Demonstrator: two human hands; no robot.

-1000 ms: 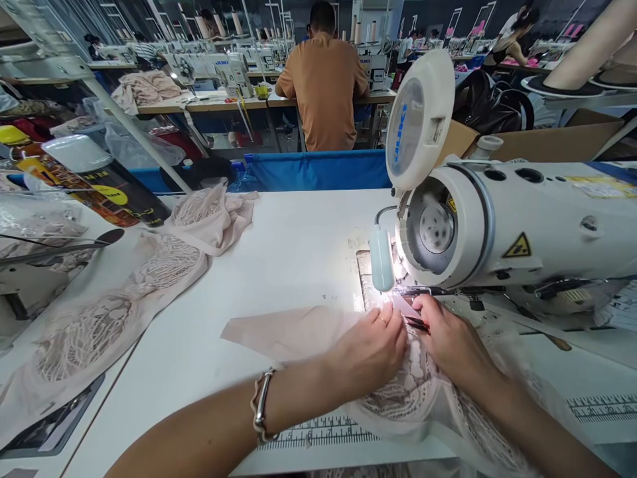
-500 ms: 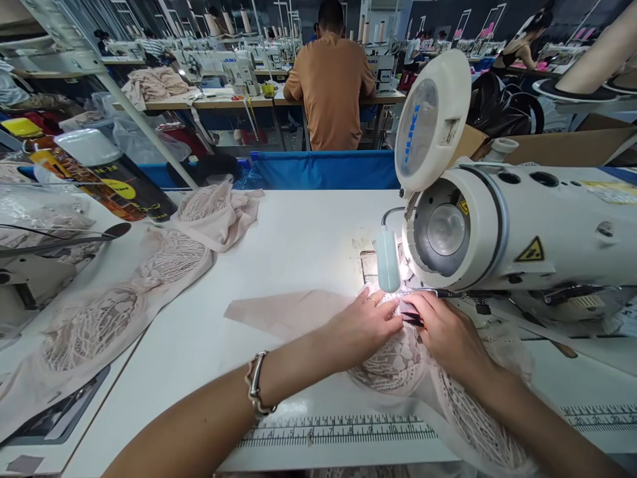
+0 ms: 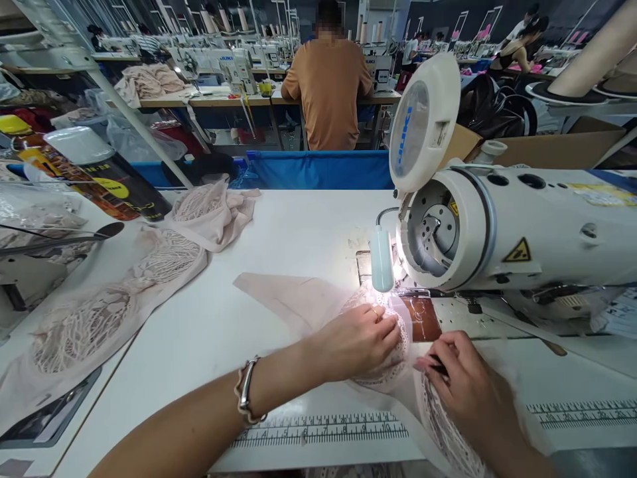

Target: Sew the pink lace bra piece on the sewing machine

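Note:
A pale pink lace garment piece (image 3: 383, 362) lies on the white table in front of the white sewing machine (image 3: 502, 232). My left hand (image 3: 361, 342) rests on the lace just left of the needle, fingers curled and pressing the fabric down. My right hand (image 3: 460, 382) sits nearer to me at the right, pinching the lace edge together with a small dark tool I cannot name. A plain beige part of the piece (image 3: 293, 299) spreads to the left. The needle area (image 3: 415, 295) is lit by the machine's lamp (image 3: 382, 259).
More pink lace pieces (image 3: 149, 265) lie along the table's left side beside a dark bottle (image 3: 99, 179). A printed ruler (image 3: 323, 431) runs along the table's near edge. Beyond a blue divider (image 3: 318, 169), a person in an orange shirt (image 3: 328, 86) sits at another machine.
My right hand drew back from the needle toward me along the lace. The fabric has shifted left and away under the presser foot, and my left hand stayed on it.

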